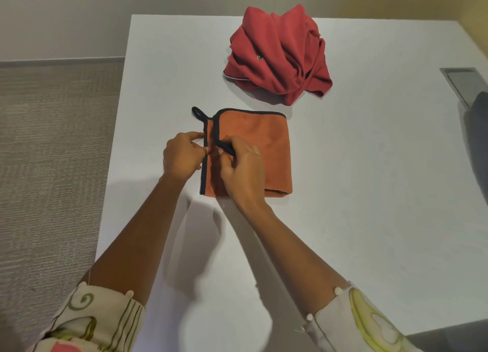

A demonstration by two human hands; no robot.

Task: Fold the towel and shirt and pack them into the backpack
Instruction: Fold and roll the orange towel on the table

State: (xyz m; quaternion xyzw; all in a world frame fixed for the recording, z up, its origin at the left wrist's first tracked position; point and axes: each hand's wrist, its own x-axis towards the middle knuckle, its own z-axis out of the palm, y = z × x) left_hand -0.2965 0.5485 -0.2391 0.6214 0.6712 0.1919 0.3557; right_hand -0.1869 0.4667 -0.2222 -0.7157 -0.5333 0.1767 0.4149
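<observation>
An orange towel with black trim and a black hanging loop lies folded in half on the white table. My left hand pinches the lower layer's left edge. My right hand pinches the black-trimmed edge of the upper layer just to the right of it. A red shirt sits crumpled in a heap behind the towel, untouched. A dark grey shape at the right edge could be the backpack; I cannot tell.
A grey flat panel lies at the table's right side. Grey carpet runs along the table's left edge. The wall stands behind the table's far edge.
</observation>
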